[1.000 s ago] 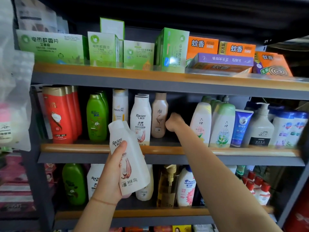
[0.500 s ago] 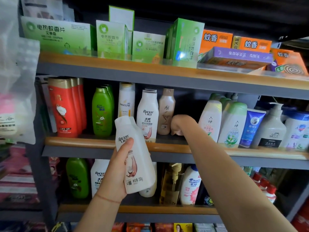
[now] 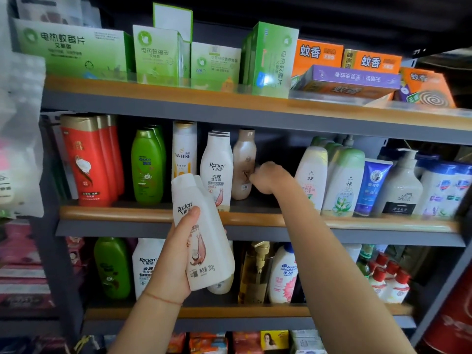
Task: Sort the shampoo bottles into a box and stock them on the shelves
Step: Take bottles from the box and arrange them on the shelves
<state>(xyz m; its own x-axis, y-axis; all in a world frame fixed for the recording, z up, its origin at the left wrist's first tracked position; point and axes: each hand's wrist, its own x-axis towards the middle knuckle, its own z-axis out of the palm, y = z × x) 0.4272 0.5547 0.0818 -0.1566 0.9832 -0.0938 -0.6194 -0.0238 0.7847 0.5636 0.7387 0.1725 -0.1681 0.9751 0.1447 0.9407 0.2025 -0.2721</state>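
1. Middle shelf (image 3: 250,217): grey metal with a rounded wooden front lip. At its left stand glossy red bottles (image 3: 88,159) with gold caps, upright, then green Rejoice bottles (image 3: 146,166) of smooth plastic.
2. Next comes a tall white Pantene bottle (image 3: 184,149) with a gold cap, then an upright white Raclen bottle (image 3: 216,169) with Chinese print and "ANTI-DANDRUFF" in small letters.
3. The left hand (image 3: 176,259) grips a white matte Raclen shampoo bottle (image 3: 204,238) in front of the middle shelf's lip. Its fingers wrap behind the body and the thumb presses across the label. The long axis tilts, cap end up and leaning left, base down to the right; "200g" reads near the base.
4. A beige bottle (image 3: 244,164) with a rounded shoulder stands on the middle shelf beside the Raclen one. The right hand (image 3: 272,177) reaches in at its right side, fingers curled toward the label; whether they clamp it or merely touch, I cannot tell.
5. Right of the hand stand pale green-capped bottles (image 3: 343,180), a blue tube (image 3: 373,186) and a white pump bottle (image 3: 403,185).
6. Lower shelf: a white Head & Shoulders bottle (image 3: 283,274) stands beside an amber pump bottle (image 3: 255,272).
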